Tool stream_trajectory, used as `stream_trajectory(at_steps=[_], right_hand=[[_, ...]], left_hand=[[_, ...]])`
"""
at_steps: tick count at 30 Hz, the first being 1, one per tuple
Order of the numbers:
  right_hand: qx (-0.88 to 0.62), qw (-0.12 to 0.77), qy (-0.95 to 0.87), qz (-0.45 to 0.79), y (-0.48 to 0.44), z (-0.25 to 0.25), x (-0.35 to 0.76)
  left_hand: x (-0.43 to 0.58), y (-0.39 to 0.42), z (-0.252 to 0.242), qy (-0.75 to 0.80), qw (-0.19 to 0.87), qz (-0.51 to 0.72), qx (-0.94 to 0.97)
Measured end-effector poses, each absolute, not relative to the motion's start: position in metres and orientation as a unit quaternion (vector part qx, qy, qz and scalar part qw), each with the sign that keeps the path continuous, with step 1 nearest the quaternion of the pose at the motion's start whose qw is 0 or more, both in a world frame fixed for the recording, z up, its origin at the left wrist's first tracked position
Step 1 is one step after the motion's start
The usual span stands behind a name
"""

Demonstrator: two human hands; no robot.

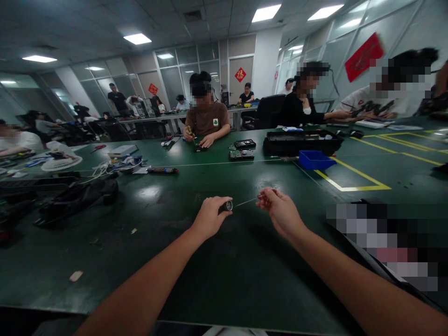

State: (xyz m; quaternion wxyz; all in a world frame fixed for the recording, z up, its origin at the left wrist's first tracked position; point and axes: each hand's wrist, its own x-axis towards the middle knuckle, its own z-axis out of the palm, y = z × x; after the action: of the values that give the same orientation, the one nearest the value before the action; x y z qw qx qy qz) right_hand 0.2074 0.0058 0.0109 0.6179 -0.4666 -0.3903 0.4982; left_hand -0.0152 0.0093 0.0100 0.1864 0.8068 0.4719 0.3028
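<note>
My left hand (209, 217) is closed around a small black cylinder (228, 205), its round silver-rimmed end turned toward the right. It resembles a small flashlight, but most of its body is hidden by my fingers. Pinched in my right hand (278, 210) is a screwdriver (247, 202) with a thin metal shaft and a reddish handle. The shaft points left at the cylinder's end, and a small gap seems to separate the two. Both hands are held above the green tabletop (224, 270).
Across the table a person (206, 114) works with a yellow screwdriver. A blue bin (315, 160) stands by a black case (301, 142). Open hard drives (242, 154) lie near the middle. A marker-like tool (163, 171) and a black bag (79, 200) are leftward.
</note>
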Motion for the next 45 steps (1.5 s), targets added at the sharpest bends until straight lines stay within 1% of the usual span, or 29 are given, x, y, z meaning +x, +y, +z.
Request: stream_trajectory(at_steps=[11, 18, 22, 26, 32, 38, 45], right_hand=[[-0.46, 0.606, -0.522, 0.385, -0.006, 0.015, 0.198], [-0.475, 0.556, -0.61, 0.304, -0.018, 0.023, 0.196], [-0.504, 0.502, -0.668, 0.219, -0.023, 0.026, 0.194], [-0.518, 0.475, -0.692, 0.164, -0.022, 0.028, 0.194], [-0.534, 0.477, -0.679, 0.162, -0.02, 0.026, 0.197], [-0.506, 0.486, -0.681, 0.21, -0.021, 0.024, 0.195], [-0.524, 0.46, -0.689, 0.199, -0.018, 0.024, 0.196]], left_hand=[[-0.014, 0.01, 0.008, 0.46, 0.147, 0.294, 0.825], [-0.015, 0.007, 0.008, 0.466, 0.146, 0.27, 0.83], [-0.015, 0.007, 0.008, 0.477, 0.14, 0.245, 0.833], [-0.015, 0.01, 0.007, 0.491, 0.141, 0.219, 0.832], [-0.015, 0.012, 0.006, 0.497, 0.145, 0.214, 0.828], [-0.014, 0.011, 0.006, 0.485, 0.132, 0.207, 0.839], [-0.016, 0.012, 0.004, 0.474, 0.124, 0.201, 0.848]])
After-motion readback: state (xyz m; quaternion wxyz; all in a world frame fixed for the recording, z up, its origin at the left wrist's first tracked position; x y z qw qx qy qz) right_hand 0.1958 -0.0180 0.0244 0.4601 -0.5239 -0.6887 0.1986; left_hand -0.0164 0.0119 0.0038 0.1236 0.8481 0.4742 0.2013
